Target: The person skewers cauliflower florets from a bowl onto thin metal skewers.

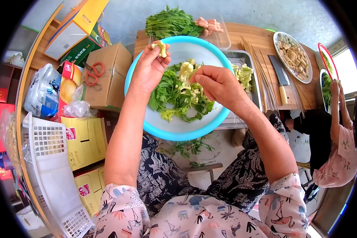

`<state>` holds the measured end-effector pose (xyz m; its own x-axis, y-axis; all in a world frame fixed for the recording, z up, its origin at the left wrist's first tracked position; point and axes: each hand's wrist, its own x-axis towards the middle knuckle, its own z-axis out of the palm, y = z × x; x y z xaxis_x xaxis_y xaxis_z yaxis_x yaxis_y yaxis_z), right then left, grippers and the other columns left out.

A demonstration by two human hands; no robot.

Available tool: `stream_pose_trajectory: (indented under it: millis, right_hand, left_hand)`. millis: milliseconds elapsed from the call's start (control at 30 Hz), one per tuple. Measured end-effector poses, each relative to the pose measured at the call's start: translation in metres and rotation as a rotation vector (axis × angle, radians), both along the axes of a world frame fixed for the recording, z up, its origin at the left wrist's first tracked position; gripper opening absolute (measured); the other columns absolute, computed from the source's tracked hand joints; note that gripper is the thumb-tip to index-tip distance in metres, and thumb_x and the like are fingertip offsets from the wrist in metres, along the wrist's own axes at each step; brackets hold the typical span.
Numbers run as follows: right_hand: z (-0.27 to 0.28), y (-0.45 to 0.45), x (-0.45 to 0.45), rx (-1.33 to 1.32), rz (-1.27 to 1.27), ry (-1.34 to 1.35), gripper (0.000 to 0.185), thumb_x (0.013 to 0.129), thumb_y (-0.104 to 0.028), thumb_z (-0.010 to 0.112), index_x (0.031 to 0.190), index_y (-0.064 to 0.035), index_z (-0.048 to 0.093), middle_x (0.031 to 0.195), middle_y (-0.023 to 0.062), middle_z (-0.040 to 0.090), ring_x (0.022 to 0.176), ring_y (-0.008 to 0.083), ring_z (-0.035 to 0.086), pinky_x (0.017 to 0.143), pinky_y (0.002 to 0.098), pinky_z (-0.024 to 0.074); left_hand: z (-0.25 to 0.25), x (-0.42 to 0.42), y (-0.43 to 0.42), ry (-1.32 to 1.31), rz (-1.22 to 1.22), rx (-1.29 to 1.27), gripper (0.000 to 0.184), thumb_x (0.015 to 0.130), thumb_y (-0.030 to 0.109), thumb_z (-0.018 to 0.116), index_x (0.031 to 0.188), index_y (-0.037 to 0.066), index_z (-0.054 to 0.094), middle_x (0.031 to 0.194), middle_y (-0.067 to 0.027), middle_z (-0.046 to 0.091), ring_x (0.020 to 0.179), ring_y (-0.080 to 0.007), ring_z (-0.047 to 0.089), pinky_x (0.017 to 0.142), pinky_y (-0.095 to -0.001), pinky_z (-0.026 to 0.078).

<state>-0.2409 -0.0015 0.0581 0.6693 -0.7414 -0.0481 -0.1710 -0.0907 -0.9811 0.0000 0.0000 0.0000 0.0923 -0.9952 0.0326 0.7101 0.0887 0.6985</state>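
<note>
My left hand (150,66) is raised over the left side of a blue-rimmed basin (135,93), its fingers closed on a pale yellow-green cauliflower floret (160,49). Above the middle of the basin, my right hand (217,84) has its thumb and forefinger pinched together. What lies between those fingertips is too small to make out. Close beside them are pale cauliflower pieces (186,72). Loose leafy greens (166,92) lie under and around these pieces in the basin.
A metal tray (258,93) with more florets sits right of the basin. Beyond lie bamboo skewers (257,65), a cleaver (279,71) and an oval plate (277,39) of cut pieces. Bundled greens (171,24) are behind. Boxes (107,85) stand left; another person's hands (337,93) are right.
</note>
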Motion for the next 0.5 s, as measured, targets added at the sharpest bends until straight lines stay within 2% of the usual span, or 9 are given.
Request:
stream_pose_trajectory:
  millis: [67,100,200,267,500]
  right_hand:
    - [0.000,0.000,0.000,-0.004,0.026,0.008,0.019,0.095,-0.017,0.052,0.094,-0.0024,0.064,0.057,-0.0049,0.046,0.049,0.0027,0.042,0.046,0.0198,0.0339]
    - [-0.001,-0.001,0.000,-0.009,0.026,0.013,0.019,0.095,-0.017,0.052,0.094,-0.0024,0.064,0.057,-0.0049,0.046,0.049,0.0027,0.042,0.046,0.0198,0.0339]
    - [-0.002,-0.001,0.001,-0.026,-0.003,0.019,0.019,0.095,-0.017,0.052,0.093,-0.0024,0.064,0.056,-0.0048,0.046,0.049,0.0027,0.042,0.046,0.0200,0.0339]
    - [-0.001,-0.001,0.001,-0.016,-0.036,0.027,0.019,0.091,-0.015,0.054,0.090,-0.0008,0.066,0.055,0.0012,0.050,0.049,0.0075,0.046,0.046,0.0264,0.0386]
    - [-0.002,-0.001,0.002,-0.014,-0.034,0.034,0.018,0.091,-0.015,0.054,0.090,-0.0012,0.066,0.055,0.0006,0.050,0.049,0.0075,0.046,0.047,0.0263,0.0386]
  left_hand:
    - [0.002,-0.004,0.001,-0.043,0.017,-0.001,0.018,0.090,0.013,0.061,0.107,0.007,0.055,0.100,-0.0104,0.062,0.086,-0.0177,0.060,0.075,-0.0292,0.053]
    - [0.002,-0.006,0.000,-0.037,0.018,-0.005,0.018,0.090,0.013,0.061,0.107,0.007,0.055,0.100,-0.0104,0.062,0.086,-0.0177,0.060,0.075,-0.0292,0.053]
    - [0.005,-0.009,0.002,-0.048,0.039,-0.003,0.015,0.090,0.012,0.061,0.103,0.007,0.055,0.097,-0.0095,0.062,0.085,-0.0176,0.060,0.074,-0.0294,0.053]
    - [0.007,-0.010,0.002,-0.056,0.048,0.008,0.013,0.090,0.011,0.060,0.101,0.007,0.055,0.095,-0.0090,0.061,0.085,-0.0175,0.060,0.073,-0.0297,0.053]
    - [0.005,-0.012,0.003,-0.037,0.057,0.003,0.012,0.090,0.009,0.059,0.101,0.007,0.055,0.094,-0.0090,0.061,0.084,-0.0178,0.060,0.073,-0.0301,0.053]
